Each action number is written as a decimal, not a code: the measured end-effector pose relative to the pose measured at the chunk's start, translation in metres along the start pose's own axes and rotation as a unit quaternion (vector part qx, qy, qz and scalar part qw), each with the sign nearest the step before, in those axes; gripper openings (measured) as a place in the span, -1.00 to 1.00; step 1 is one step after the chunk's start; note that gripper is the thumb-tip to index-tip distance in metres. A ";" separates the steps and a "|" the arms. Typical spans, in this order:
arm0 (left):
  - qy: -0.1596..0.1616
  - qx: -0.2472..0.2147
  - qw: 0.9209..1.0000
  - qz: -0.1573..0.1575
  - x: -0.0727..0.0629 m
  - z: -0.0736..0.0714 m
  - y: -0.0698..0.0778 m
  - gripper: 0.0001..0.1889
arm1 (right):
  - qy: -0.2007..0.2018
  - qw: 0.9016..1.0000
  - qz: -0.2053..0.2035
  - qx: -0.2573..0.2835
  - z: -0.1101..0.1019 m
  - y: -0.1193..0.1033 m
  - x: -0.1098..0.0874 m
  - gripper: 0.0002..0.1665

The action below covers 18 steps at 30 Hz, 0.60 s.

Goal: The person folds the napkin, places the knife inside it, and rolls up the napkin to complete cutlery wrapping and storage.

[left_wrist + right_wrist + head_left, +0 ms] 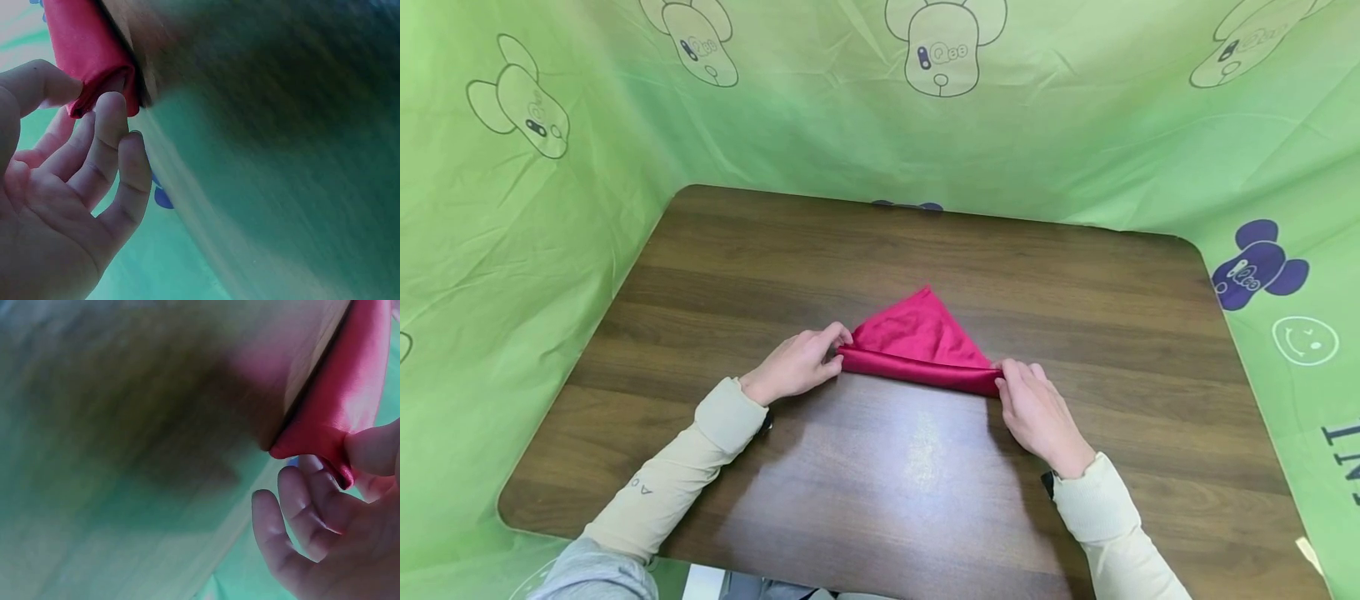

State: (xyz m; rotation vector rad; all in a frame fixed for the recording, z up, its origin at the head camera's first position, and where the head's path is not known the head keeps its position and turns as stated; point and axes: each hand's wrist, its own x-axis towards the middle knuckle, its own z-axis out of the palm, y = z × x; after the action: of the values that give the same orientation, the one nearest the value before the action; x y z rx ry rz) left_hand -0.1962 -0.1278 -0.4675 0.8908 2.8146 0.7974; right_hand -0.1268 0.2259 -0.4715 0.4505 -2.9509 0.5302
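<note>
A shiny crimson cloth (pixel 925 329) lies on the table, its near side folded over into a flat band and its far part a triangle pointing away. At the band's left end my left hand (pixel 797 360) pinches the cloth between thumb and fingers. In the left wrist view the layered end of the red cloth (pixel 90 50) shows between thumb and fingertips. My right hand (pixel 1037 408) pinches the opposite end. The right wrist view shows the thumb on the cloth's edge (pixel 344 394), with a small corner drooping beside the fingers.
The brown wood-grain table (pixel 760 267) has rounded corners. Green printed fabric (pixel 820 108) hangs around its back and sides. A small pale tag (pixel 1309 554) sits at the table's right edge.
</note>
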 end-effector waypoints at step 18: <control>-0.022 -0.017 0.999 -0.030 0.004 0.000 -0.001 -0.81 | -0.036 0.999 0.024 0.015 -0.001 -0.002 0.006 -0.79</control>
State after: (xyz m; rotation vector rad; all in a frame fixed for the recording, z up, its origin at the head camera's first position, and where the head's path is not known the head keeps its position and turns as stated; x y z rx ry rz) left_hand -0.1999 -0.1266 -0.4673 0.8038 2.7659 0.8052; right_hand -0.1314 0.2229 -0.4695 0.4104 -3.0338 0.5757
